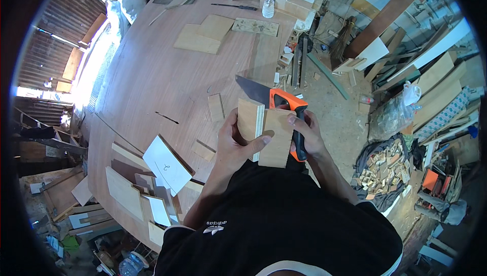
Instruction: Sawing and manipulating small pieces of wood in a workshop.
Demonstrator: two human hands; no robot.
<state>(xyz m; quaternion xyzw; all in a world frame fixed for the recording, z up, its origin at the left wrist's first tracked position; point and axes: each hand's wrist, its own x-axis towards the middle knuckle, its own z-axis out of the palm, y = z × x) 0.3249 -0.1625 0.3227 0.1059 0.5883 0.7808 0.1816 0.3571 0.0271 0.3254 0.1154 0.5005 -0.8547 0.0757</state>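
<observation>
My left hand (236, 145) is closed around a small plywood piece (248, 116) with a pale layered edge, its thumb reaching across toward a second flat wooden board (276, 146). The two pieces stand side by side in front of my body, and I cannot tell whether they are joined. A hand saw (298, 104) with an orange and black handle is in my right hand (313, 136), its dark blade pointing away to the upper left behind the wood. My right thumb rests against the right edge of the second board. The fingers behind the pieces are partly hidden.
Under the wood spreads a large wooden table (162, 81). On it lie flat boards (205, 33), a white-faced panel (167, 164), small offcuts (215, 107) and a thin dark tool (234, 7). A clear bottle (268, 8) stands far off. To the right sits a sack of wood scraps (385, 169).
</observation>
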